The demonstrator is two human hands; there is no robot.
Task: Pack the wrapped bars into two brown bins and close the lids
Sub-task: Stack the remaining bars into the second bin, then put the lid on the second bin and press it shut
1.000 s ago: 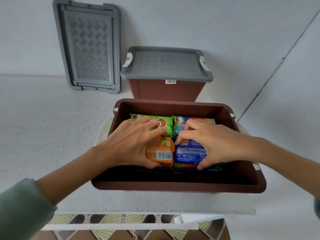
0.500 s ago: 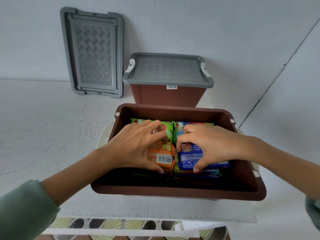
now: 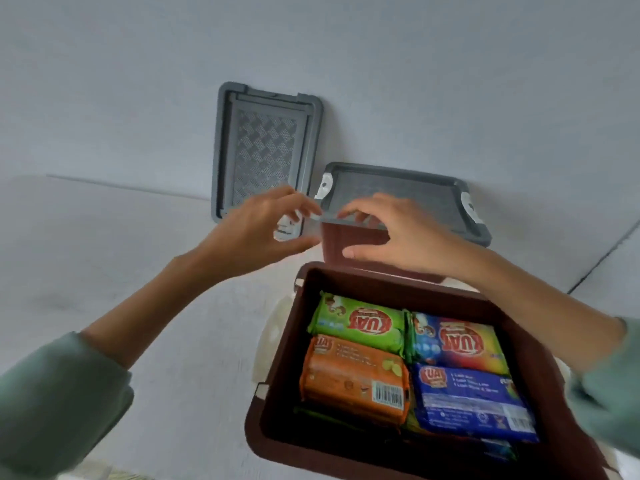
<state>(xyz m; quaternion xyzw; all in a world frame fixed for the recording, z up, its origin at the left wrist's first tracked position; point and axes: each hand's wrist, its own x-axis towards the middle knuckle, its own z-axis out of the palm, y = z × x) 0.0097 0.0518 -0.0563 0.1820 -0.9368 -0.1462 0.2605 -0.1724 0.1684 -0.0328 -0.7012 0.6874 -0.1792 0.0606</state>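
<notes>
White matte surface (image 3: 121,271) under a pale grey wall (image 3: 346,46), dark seam (image 3: 602,258) at right; a loose grey lid (image 3: 266,147) leans on the wall, closed bin (image 3: 330,242) w/ white latches just right of it. Open brown bin (image 3: 280,358) sits nearest, top layer packed: green bar (image 3: 356,323) & orange bar (image 3: 353,375) left, rainbow bar (image 3: 457,341) & blue bar (image 3: 474,400) right, wrappers reading "KUAT", barcode (image 3: 388,394) on the orange. Both hands are raised beyond it, holding nothing: left hand (image 3: 263,230) fingers loosely spread before the leaning lid, right hand (image 3: 391,233) fingers loosely bent at the closed bin's front edge, contact unclear (blur).
</notes>
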